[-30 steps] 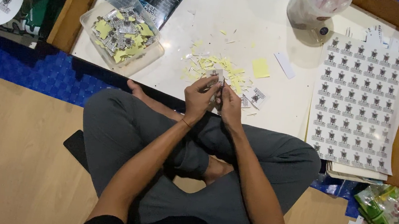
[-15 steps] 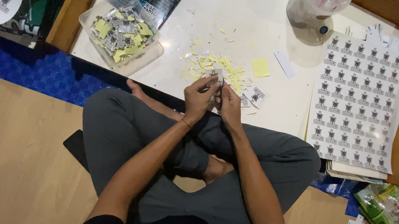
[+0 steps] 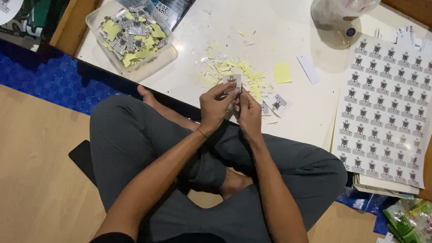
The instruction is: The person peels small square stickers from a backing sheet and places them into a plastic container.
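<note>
A white sticker sheet (image 3: pixel 389 109) lies right of both hands; a green package (image 3: pixel 419 228) sits farther right.

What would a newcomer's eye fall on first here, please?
Both hands meet at the table's near edge: the left hand and right hand pinch a small sticker over a heap of yellow scraps. A big sticker sheet lies right, a clear tub of stickers left.
</note>
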